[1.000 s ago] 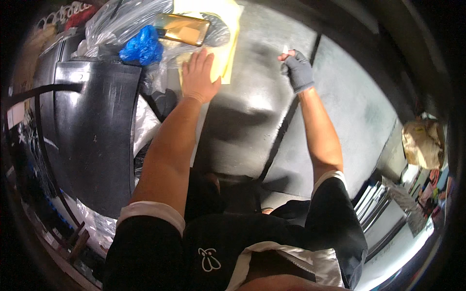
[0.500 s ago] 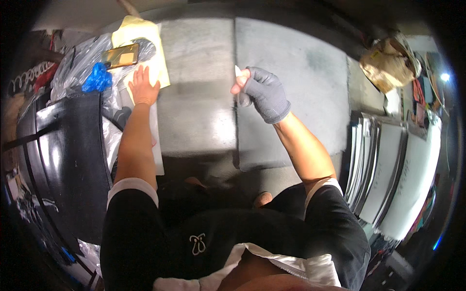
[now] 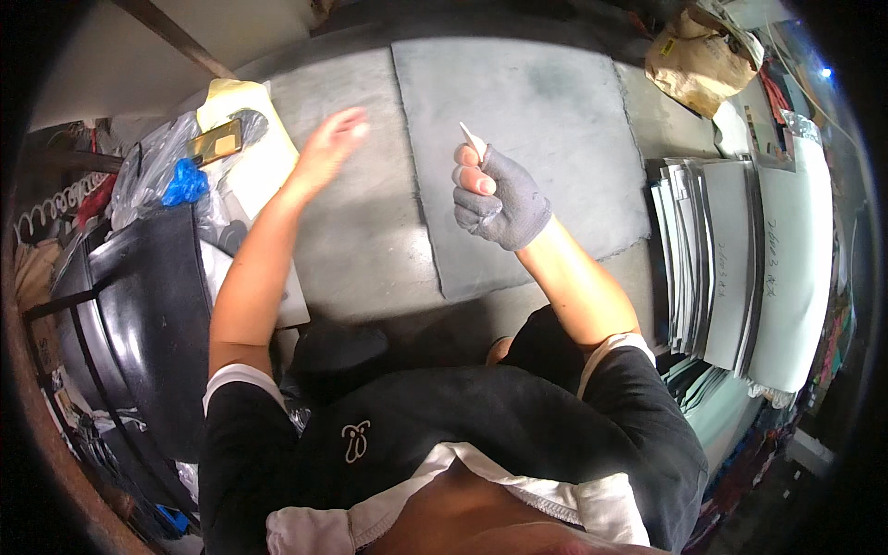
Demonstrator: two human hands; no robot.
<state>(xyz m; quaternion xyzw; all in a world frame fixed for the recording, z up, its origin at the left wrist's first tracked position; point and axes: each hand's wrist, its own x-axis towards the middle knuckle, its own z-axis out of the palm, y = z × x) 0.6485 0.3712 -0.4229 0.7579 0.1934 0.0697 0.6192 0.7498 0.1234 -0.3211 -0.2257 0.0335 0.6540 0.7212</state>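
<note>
Clenched in a grey work glove with the fingertips bare, the right hand [image 3: 499, 199] pinches a small white sliver [image 3: 473, 141], perhaps chalk, that sticks up from between thumb and forefinger. It hangs above the near left corner of a large grey sheet [image 3: 546, 120] laid flat on a pale, dusty floor [image 3: 361, 240]. Bare and slack, the left hand [image 3: 331, 139] floats open over that floor, gripping nothing, just right of a yellow paper [image 3: 242, 157] with a flat gold case [image 3: 215, 143] on it. Blue plastic [image 3: 185, 183] and a black bin [image 3: 139, 314] sit further left; a stack of pale sheets [image 3: 740, 268] lies to the right, a crumpled brown bag [image 3: 689, 60] beyond
</note>
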